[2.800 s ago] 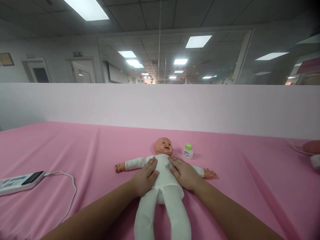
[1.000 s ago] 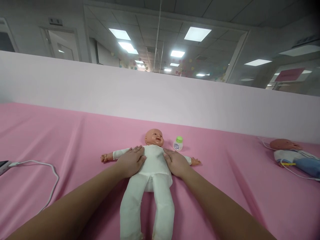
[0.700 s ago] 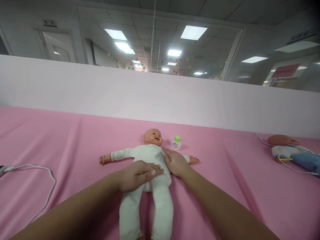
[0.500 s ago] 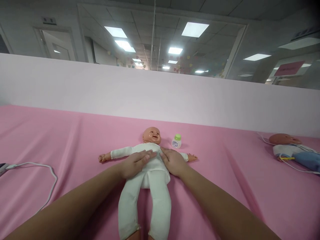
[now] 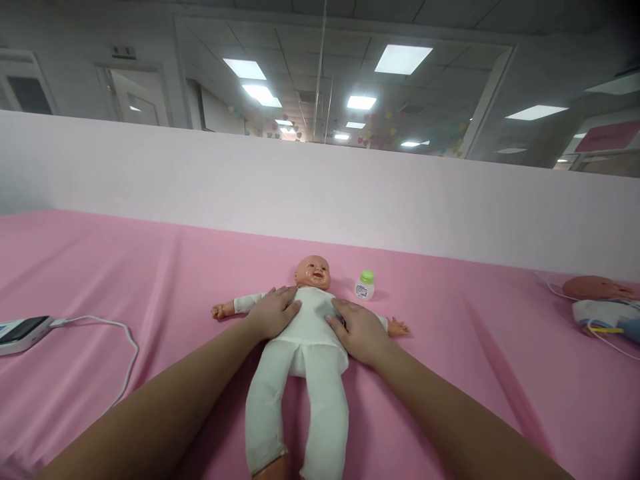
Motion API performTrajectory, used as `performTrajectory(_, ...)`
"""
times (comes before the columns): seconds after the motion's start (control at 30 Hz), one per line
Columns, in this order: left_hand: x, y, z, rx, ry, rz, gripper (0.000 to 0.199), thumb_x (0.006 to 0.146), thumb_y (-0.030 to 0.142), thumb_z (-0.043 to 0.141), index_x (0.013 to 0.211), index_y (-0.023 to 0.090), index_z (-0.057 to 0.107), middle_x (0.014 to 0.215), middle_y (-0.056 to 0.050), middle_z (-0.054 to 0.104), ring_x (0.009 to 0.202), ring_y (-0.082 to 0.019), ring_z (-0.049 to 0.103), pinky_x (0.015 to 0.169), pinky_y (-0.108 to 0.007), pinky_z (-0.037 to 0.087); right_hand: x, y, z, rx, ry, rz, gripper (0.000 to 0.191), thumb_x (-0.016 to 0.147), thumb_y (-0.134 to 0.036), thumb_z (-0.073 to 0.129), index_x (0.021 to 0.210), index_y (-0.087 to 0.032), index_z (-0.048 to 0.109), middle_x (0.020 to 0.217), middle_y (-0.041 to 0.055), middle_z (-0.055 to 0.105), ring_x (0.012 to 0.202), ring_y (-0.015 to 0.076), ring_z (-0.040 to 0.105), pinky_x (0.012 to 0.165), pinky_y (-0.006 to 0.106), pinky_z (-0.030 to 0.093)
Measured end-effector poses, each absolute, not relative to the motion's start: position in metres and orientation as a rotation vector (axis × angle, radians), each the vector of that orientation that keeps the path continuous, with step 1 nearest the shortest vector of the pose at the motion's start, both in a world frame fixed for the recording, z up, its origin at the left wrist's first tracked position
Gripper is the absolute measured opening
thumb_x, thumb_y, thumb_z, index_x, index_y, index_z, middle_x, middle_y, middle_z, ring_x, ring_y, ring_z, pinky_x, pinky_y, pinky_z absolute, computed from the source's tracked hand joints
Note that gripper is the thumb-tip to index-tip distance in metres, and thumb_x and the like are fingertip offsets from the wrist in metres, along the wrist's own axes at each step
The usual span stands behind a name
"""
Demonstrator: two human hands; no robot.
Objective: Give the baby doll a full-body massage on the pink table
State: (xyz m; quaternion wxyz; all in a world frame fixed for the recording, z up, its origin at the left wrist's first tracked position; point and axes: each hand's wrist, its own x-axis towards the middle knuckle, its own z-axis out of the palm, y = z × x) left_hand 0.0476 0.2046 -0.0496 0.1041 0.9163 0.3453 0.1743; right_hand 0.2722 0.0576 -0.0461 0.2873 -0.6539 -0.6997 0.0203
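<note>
A baby doll (image 5: 310, 327) with a white cloth body lies face up on the pink sheet (image 5: 200, 280), its arms spread out. My left hand (image 5: 274, 312) rests on the left side of the doll's chest, near its shoulder, fingers extended and thumb apart. On the right side of the chest lies my right hand (image 5: 361, 330), palm down with its fingers stretched out. Neither hand grips anything. A small clear bottle (image 5: 365, 287) with a green cap stands beyond my right hand, beside the doll's head.
At the far left lies a white device (image 5: 25, 335) with a white cable (image 5: 129, 340). Another doll (image 5: 597, 288) in white and blue, with thin tubing, is at the right edge. A low white wall (image 5: 320, 193) runs behind the sheet, with windows above it.
My hands have moved apart, from the middle of the doll's chest out to its two sides. The view has shifted left, bringing more of the white device into sight.
</note>
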Motion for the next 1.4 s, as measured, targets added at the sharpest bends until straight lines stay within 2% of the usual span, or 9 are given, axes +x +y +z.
performTrajectory(0.1, 0.048, 0.203, -0.049, 2.792, 1.049, 0.456, 0.067, 0.104, 0.055, 0.025, 0.155, 0.015, 0.044, 0.158, -0.015, 0.048, 0.149, -0.03, 0.042, 0.127, -0.056, 0.015, 0.254, 0.04, -0.038, -1.34, -2.006, 0.065, 0.046, 0.101, -0.045, 0.052, 0.136, -0.018, 0.066, 0.14, 0.013, 0.066, 0.133, 0.0284, 0.06, 0.115, 0.048, 0.046)
performTrajectory(0.23, 0.047, 0.202, -0.051, 2.826, 1.022, 0.423, 0.068, 0.105, 0.053, 0.02, 0.156, 0.013, 0.042, 0.158, -0.016, 0.048, 0.147, -0.028, 0.044, 0.126, -0.055, 0.018, 0.222, 0.023, -0.034, -0.875, -2.221, 0.255, 0.042, 0.101, -0.045, 0.053, 0.136, -0.023, 0.065, 0.134, 0.009, 0.07, 0.13, 0.0242, 0.062, 0.118, 0.045, 0.042)
performTrajectory(0.43, 0.051, 0.202, -0.054, 2.87, 1.023, 0.348, 0.064, 0.105, 0.044, 0.021, 0.158, 0.011, 0.037, 0.158, -0.018, 0.047, 0.148, -0.029, 0.043, 0.124, -0.057, 0.02, 0.228, 0.048, -0.047, -1.163, -2.253, 0.251, 0.067, 0.1, -0.062, 0.048, 0.154, -0.023, 0.048, 0.159, 0.012, 0.046, 0.15, 0.0305, 0.041, 0.127, 0.058, 0.021)
performTrajectory(0.53, 0.053, 0.2, -0.052, 2.854, 1.023, 0.332, 0.065, 0.105, 0.045, 0.022, 0.159, 0.012, 0.036, 0.16, -0.017, 0.045, 0.15, -0.028, 0.04, 0.125, -0.056, 0.02, 0.247, 0.064, -0.048, -1.334, -2.252, 0.268, 0.066, 0.102, -0.062, 0.044, 0.158, -0.027, 0.041, 0.164, 0.0082, 0.039, 0.155, 0.0295, 0.031, 0.128, 0.059, 0.013)
performTrajectory(0.67, 0.05, 0.197, -0.049, 2.822, 1.007, 0.38, 0.067, 0.105, 0.051, 0.02, 0.157, 0.013, 0.039, 0.159, -0.016, 0.047, 0.149, -0.029, 0.042, 0.125, -0.056, 0.02, 0.264, 0.071, -0.047, -1.545, -2.12, 0.212, 0.062, 0.103, -0.058, 0.045, 0.156, -0.025, 0.046, 0.165, 0.0082, 0.036, 0.155, 0.0284, 0.03, 0.127, 0.052, 0.022)
performTrajectory(0.83, 0.029, 0.21, -0.043, 2.817, 0.968, 0.416, 0.054, 0.103, 0.042, 0.027, 0.142, 0.019, 0.058, 0.147, -0.015, 0.061, 0.136, -0.03, 0.056, 0.124, -0.055, 0.023, 0.283, 0.062, -0.042, -1.847, -1.857, 0.099, 0.045, 0.102, -0.049, 0.048, 0.136, -0.024, 0.063, 0.133, 0.0095, 0.069, 0.12, 0.0281, 0.065, 0.098, 0.041, 0.049)
performTrajectory(1.0, -0.003, 0.234, -0.035, 2.769, 1.129, 0.351, 0.037, 0.087, 0.041, 0.055, 0.12, 0.03, 0.07, 0.13, -0.01, 0.072, 0.125, -0.035, 0.063, 0.117, -0.06, 0.03, 0.311, 0.055, -0.031, -1.964, -1.867, 0.035, 0.031, 0.097, -0.045, 0.055, 0.109, -0.023, 0.074, 0.11, 0.0073, 0.075, 0.1, 0.0256, 0.068, 0.083, 0.034, 0.046)
performTrajectory(1.2, -0.028, 0.248, -0.028, 2.527, 1.445, 0.394, 0.057, 0.07, 0.055, 0.072, 0.12, 0.027, 0.07, 0.129, -0.015, 0.072, 0.119, -0.04, 0.064, 0.098, -0.049, 0.048, 0.334, 0.057, -0.035, -1.954, -1.815, 0.202, 0.029, 0.087, -0.04, 0.065, 0.109, -0.023, 0.075, 0.109, 0.0068, 0.075, 0.098, 0.0253, 0.067, 0.079, 0.032, 0.046)
performTrajectory(1.4, -0.035, 0.255, -0.027, 2.333, 1.688, 0.515, 0.043, 0.069, 0.064, 0.071, 0.087, 0.025, 0.068, 0.1, -0.013, 0.077, 0.091, -0.036, 0.07, 0.076, -0.041, 0.049, 0.35, 0.059, -0.044, -2.072, -1.659, 0.212, 0.04, 0.083, -0.052, 0.071, 0.111, -0.024, 0.074, 0.109, 0.0079, 0.073, 0.092, 0.0251, 0.067, 0.073, 0.031, 0.044)
